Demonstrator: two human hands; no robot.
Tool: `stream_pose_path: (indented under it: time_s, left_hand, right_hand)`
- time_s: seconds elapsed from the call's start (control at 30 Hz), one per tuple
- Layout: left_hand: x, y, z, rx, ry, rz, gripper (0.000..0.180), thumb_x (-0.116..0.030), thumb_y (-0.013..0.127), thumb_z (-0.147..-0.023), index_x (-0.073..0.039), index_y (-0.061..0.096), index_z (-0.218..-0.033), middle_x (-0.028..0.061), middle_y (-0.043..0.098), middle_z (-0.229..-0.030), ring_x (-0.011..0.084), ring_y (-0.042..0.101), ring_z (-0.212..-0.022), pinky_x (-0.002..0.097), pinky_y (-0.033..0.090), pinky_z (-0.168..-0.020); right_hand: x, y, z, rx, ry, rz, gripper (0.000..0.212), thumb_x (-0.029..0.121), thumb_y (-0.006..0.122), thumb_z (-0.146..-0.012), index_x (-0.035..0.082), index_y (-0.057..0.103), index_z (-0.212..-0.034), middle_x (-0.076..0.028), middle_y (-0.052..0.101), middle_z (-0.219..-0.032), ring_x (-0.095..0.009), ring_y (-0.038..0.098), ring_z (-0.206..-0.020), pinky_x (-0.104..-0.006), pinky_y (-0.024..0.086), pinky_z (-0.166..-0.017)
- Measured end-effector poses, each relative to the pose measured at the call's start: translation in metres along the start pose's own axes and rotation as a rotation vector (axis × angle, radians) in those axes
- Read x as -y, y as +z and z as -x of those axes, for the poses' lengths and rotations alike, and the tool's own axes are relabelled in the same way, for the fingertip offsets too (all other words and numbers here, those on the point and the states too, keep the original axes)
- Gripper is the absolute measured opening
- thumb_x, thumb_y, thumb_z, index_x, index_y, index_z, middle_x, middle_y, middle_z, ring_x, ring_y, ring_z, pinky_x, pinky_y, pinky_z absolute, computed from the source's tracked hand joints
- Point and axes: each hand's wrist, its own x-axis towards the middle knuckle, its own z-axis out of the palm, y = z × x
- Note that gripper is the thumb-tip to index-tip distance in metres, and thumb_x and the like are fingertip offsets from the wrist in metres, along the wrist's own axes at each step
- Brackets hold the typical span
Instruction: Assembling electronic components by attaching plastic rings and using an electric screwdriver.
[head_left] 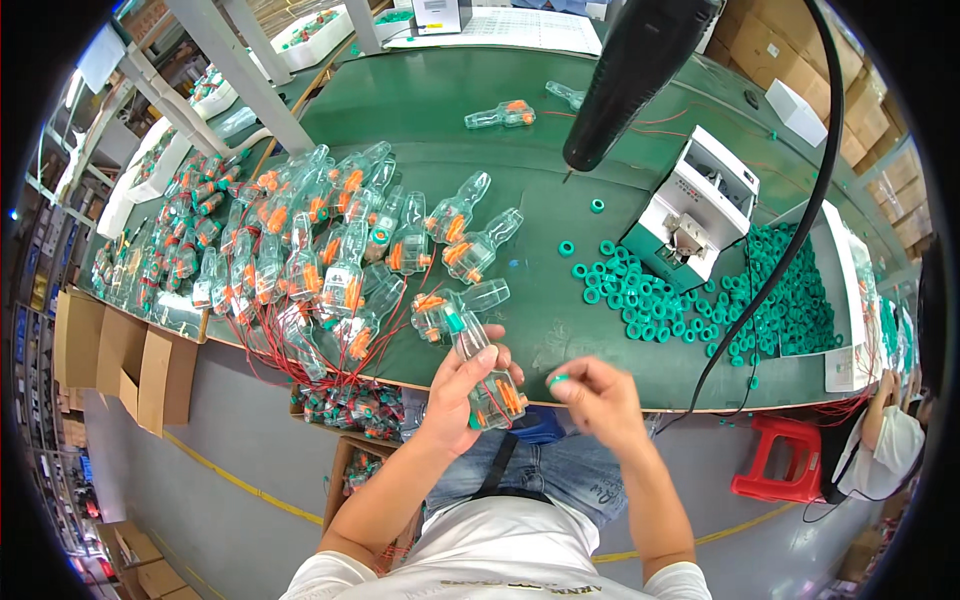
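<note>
My left hand (462, 388) is wrapped round a clear plastic housing (497, 397), bottle-shaped, with orange parts inside and green at its ends. It is held tilted over the table's front edge. To the right of it, my right hand (606, 402) is closed in a pinch, and a small green ring (558, 379) shows at the fingertips. The two hands are apart. Just beyond my left hand lies another clear housing (440, 312) with orange parts. Many similar housings (345, 285) with red wires are heaped on the left of the table.
Loose green rings (640, 300) spread towards a white tray (845, 285) on the right. A white and green machine (695, 205) stands behind them. A black cylindrical tool (640, 85) hangs over the green table (540, 240). Below are a red stool (780, 460) and cardboard boxes (130, 355). Another person (885, 445) is at far right.
</note>
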Motion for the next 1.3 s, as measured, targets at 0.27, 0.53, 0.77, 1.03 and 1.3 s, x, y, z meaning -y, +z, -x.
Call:
stream_pose_path:
  time_s: [0.27,0.53,0.77,1.03,1.3]
  left_hand:
    - [-0.002,0.002,0.004,0.355,-0.030,-0.101,0.033,-0.018,0.057,-0.092,-0.004,0.048,-0.120,0.0081,0.056,-0.087,0.0223,0.061,-0.084,0.0361,0.052,-0.071]
    - [0.005,-0.008,0.017,0.302,-0.080,-0.159,0.024,-0.016,0.060,-0.092,-0.002,0.053,-0.110,0.0058,0.063,-0.083,0.0146,0.063,-0.079,0.0301,0.049,-0.073]
    - [0.017,-0.019,0.063,0.225,-0.075,-0.070,0.022,-0.016,0.061,-0.091,-0.001,0.053,-0.105,0.0048,0.062,-0.080,0.0132,0.061,-0.076,0.0284,0.048,-0.069]
    - [0.036,-0.119,0.131,-0.134,0.041,-0.055,0.028,-0.014,0.063,-0.088,-0.005,0.052,-0.111,0.0070,0.064,-0.088,0.0161,0.062,-0.083,0.0326,0.052,-0.073]
    - [0.078,-0.290,0.137,-0.903,0.153,0.278,0.025,-0.012,0.065,-0.082,-0.007,0.055,-0.103,0.0085,0.058,-0.082,0.0236,0.061,-0.070,0.0451,0.056,-0.057]
  right_hand:
    - [-0.026,0.014,0.018,0.322,0.133,-0.491,0.031,0.011,0.067,-0.092,0.000,0.051,-0.116,-0.009,0.065,-0.084,-0.009,0.057,-0.052,-0.0222,0.042,-0.039]
    - [-0.052,0.019,0.026,0.443,0.290,-0.610,0.025,0.010,0.069,-0.090,0.005,0.053,-0.107,-0.012,0.068,-0.083,-0.017,0.065,-0.056,-0.0255,0.049,-0.041]
    - [-0.080,0.041,0.053,0.509,0.370,-0.662,0.022,0.009,0.076,-0.083,0.006,0.058,-0.096,-0.008,0.064,-0.080,-0.023,0.066,-0.058,-0.0319,0.054,-0.044]
    - [-0.084,0.105,0.040,0.556,0.504,-0.024,0.020,0.006,0.064,-0.091,0.000,0.063,-0.109,-0.008,0.065,-0.076,-0.013,0.062,-0.056,-0.0256,0.050,-0.047]
    - [-0.104,0.086,0.021,0.095,0.369,0.109,0.013,0.010,0.067,-0.091,0.003,0.063,-0.101,-0.003,0.060,-0.069,-0.007,0.054,-0.049,-0.0198,0.039,-0.039]
